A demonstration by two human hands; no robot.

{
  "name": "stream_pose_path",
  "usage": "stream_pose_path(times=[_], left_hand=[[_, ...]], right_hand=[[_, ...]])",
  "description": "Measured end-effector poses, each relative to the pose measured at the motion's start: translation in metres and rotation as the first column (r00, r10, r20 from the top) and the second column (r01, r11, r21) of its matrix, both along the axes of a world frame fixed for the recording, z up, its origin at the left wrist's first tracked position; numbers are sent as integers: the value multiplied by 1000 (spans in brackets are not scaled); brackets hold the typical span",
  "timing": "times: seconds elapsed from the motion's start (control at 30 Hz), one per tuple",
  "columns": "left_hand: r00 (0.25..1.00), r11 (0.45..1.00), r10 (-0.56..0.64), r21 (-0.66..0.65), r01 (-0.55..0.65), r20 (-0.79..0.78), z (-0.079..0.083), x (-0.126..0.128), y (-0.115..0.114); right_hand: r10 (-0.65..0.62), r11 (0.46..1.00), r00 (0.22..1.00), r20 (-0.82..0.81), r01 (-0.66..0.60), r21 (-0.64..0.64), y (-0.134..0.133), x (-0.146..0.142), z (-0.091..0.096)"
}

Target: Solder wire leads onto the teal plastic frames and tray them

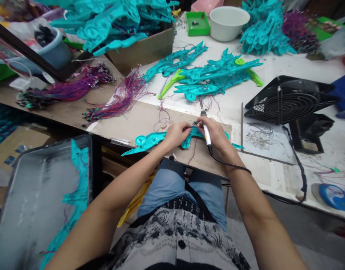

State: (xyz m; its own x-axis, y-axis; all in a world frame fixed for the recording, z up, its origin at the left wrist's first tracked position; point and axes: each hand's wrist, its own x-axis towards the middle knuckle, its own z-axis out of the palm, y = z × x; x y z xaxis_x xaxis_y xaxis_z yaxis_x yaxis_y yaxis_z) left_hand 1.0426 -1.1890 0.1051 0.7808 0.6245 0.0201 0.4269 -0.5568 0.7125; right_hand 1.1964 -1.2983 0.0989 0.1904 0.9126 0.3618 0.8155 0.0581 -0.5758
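A turquoise plastic shell piece (149, 141) lies across the near edge of the table, under both my hands. My right hand (216, 132) is closed around a soldering iron (207, 134), its hot tip pointing up and away from me. Between the hands, right at my fingertips, is a small green part (195, 123) with thin wires. My left hand (176, 135) pinches at the same spot over the shell; what lies between its fingers is too small to make out. Thin wires (162, 112) trail across the board beside the left hand.
Turquoise shells (214, 77) with lime-green pieces lie ahead. Bundles of red and purple wires (118, 95) rest to the left, near a full cardboard box (144, 52). A black fan (285, 101) and solder-spattered plate (262, 140) stand right. A grey bin (39, 180) sits lower left.
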Motion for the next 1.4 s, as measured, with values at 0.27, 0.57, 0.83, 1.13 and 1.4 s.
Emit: stream_pose_path(times=[0.27, 0.57, 0.83, 1.13, 1.4], left_hand=[[997, 983, -54, 174, 64, -58, -5, 1, -7], [997, 951, -55, 301, 70, -58, -11, -1, -15], [998, 948, -46, 314, 55, -34, -12, -2, -19], [999, 936, -51, 349, 47, 3, -16, -1, -22], [996, 991, -72, 121, 65, 55, -9, -4, -7]], right_hand=[[-52, 998, 995, -79, 54, 22, 7, -2, -7], [-118, 989, 970, -212, 135, 67, 3, 2, -12], [-165, 983, 975, -151, 176, 61, -5, 3, -9], [-279, 939, 900, -333, 329, 101, -8, -4, -4], [-336, 896, 931, -142, 363, 256, -9, -9, -5]])
